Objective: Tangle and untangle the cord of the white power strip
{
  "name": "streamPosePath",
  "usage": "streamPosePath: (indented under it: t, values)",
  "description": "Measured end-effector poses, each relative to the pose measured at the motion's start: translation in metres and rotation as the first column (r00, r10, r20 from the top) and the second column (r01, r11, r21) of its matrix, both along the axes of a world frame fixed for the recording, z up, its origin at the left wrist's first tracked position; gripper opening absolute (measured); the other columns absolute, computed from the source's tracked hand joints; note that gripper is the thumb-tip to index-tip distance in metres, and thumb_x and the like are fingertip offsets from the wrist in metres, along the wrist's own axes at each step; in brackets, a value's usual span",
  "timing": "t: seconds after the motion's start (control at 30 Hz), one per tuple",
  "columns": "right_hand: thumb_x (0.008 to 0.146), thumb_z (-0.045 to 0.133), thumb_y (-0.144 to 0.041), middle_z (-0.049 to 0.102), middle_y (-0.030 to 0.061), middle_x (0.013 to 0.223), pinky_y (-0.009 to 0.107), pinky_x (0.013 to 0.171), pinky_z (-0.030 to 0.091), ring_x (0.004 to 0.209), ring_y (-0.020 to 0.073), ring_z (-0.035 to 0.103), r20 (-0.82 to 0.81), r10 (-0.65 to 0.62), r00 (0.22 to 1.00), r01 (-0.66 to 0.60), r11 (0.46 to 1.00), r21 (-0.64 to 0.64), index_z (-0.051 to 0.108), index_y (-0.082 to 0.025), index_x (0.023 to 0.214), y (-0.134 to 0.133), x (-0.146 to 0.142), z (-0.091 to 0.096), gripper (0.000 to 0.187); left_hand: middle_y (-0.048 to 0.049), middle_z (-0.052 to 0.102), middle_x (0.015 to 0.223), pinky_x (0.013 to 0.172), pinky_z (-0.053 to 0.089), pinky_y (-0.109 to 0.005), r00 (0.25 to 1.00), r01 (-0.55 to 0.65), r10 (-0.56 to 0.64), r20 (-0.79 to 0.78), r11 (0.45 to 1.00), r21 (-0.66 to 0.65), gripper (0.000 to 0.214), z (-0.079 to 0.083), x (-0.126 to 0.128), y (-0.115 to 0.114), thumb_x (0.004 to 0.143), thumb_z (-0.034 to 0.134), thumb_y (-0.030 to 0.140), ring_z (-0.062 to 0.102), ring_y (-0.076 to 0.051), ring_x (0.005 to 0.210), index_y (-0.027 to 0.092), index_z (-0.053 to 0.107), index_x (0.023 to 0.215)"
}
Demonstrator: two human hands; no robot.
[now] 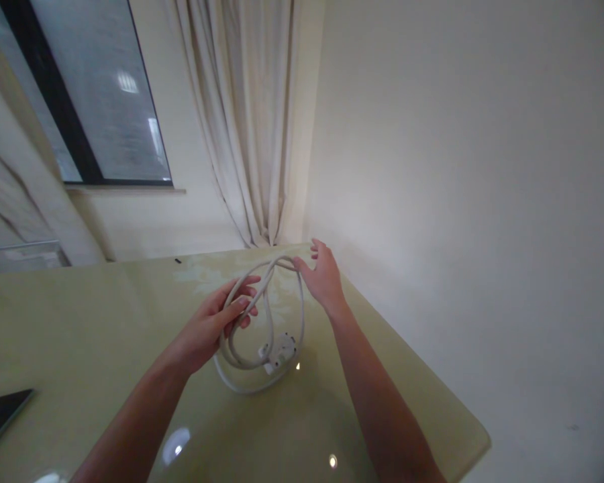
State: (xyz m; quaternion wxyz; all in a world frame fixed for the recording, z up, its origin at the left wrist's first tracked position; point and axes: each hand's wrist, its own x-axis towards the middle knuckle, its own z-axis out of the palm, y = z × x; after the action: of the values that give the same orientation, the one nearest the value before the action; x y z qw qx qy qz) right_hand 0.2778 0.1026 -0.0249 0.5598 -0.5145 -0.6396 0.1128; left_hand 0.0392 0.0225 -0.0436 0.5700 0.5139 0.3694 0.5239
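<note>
A white power cable (268, 315) is looped into a coil just above a glossy pale-green table (80, 322), with its white plug (280, 349) hanging at the lower side of the loops. My left hand (216, 325) is closed around the left side of the coil, thumb over the strands. My right hand (325, 278) pinches the far top of the loop, its other fingers spread.
A dark flat object (0, 416) lies at the table's left edge. The table's rounded right corner (476, 439) is near a plain white wall. Behind the table hang cream curtains (246, 121) beside a window (101, 94).
</note>
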Motion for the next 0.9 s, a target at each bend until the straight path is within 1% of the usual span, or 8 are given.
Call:
streamPosePath:
  t: [0.07,0.13,0.2,0.33,0.43,0.5,0.67,0.9]
  values:
    - [0.093,0.071,-0.046,0.068,0.0123,0.131,0.039,0.096,0.049,0.109,0.0244,0.065,0.097,0.220,0.971,-0.229,0.968,0.103,0.063,-0.024,0.135,-0.019,-0.007,0.014,0.049,-0.0056,0.069,0.108,0.072,0.057,-0.022,1.000,-0.009,0.009,0.018,1.000,-0.015,0.051,0.001,0.002,-0.001,0.078,0.086,0.037,0.069,-0.014,0.082,0.023,0.074,0.125]
    - [0.099,0.066,-0.043,0.073,0.0068,0.123,0.037,0.100,0.047,0.112,0.0218,0.066,0.280,0.497,0.821,-0.530,0.847,0.051,0.068,-0.027,0.126,-0.039,-0.017,0.029,0.032,-0.0069,0.073,0.110,0.077,0.059,-0.024,0.999,-0.037,0.038,0.033,0.999,-0.026,0.052,0.002,0.004,-0.001,0.075,0.088,0.038,0.072,-0.017,0.087,0.022,0.074,0.123]
    - [0.096,0.071,-0.043,0.074,0.0060,0.123,0.039,0.106,0.042,0.118,0.0230,0.064,0.460,0.571,0.680,-0.640,0.768,-0.009,0.070,-0.026,0.122,-0.054,-0.026,0.037,0.031,-0.0088,0.077,0.110,0.077,0.061,-0.027,0.997,-0.069,0.070,0.036,0.997,-0.027,0.055,0.005,0.005,-0.001,0.073,0.088,0.040,0.075,-0.021,0.089,0.020,0.073,0.123]
    - [0.087,0.082,-0.046,0.072,0.0092,0.125,0.043,0.105,0.038,0.120,0.0274,0.059,0.639,0.424,0.642,-0.538,0.843,-0.019,0.070,-0.024,0.122,-0.056,-0.036,0.031,0.044,-0.0111,0.080,0.107,0.079,0.063,-0.032,0.993,-0.087,0.090,0.080,0.996,-0.032,0.059,0.008,0.006,-0.001,0.077,0.085,0.041,0.077,-0.026,0.095,0.018,0.068,0.128]
    - [0.091,0.079,-0.034,0.073,0.0082,0.110,0.040,0.098,0.040,0.110,0.0255,0.059,0.713,0.353,0.605,-0.480,0.877,-0.027,0.074,-0.021,0.110,-0.043,-0.036,0.021,0.024,-0.0100,0.080,0.101,0.078,0.062,-0.029,0.993,-0.058,0.065,0.103,0.996,-0.065,0.057,0.008,0.003,0.000,0.078,0.085,0.039,0.076,-0.022,0.094,0.017,0.069,0.128]
    - [0.094,0.074,-0.024,0.072,0.0073,0.103,0.037,0.096,0.042,0.106,0.0237,0.059,0.718,0.344,0.605,-0.472,0.881,-0.025,0.076,-0.020,0.100,-0.035,-0.034,0.018,0.008,-0.0066,0.077,0.097,0.059,0.056,-0.021,0.997,-0.062,0.065,0.041,0.996,-0.063,0.057,0.006,-0.001,0.002,0.079,0.085,0.042,0.072,-0.015,0.075,0.019,0.069,0.129]
    - [0.099,0.068,-0.026,0.067,0.0103,0.121,0.034,0.096,0.047,0.109,0.0212,0.063,0.523,0.350,0.777,-0.410,0.912,-0.001,0.077,-0.020,0.106,-0.023,-0.017,0.015,0.013,0.0050,0.057,0.072,0.040,0.020,-0.018,0.970,-0.206,0.213,-0.117,0.976,0.070,0.052,0.003,-0.018,0.010,0.079,0.082,0.056,0.031,-0.002,0.044,0.016,0.074,0.111]
    - [0.096,0.059,-0.019,0.073,0.0019,0.097,0.025,0.068,0.049,0.077,0.0143,0.066,0.163,0.602,0.782,-0.563,0.794,-0.229,0.070,-0.023,0.107,-0.015,0.006,0.009,0.016,0.0002,0.064,0.073,0.048,0.029,-0.023,0.835,-0.410,0.473,-0.281,0.876,0.253,0.040,0.011,-0.029,0.012,0.078,0.077,0.054,0.043,-0.010,0.055,0.018,0.076,0.094]
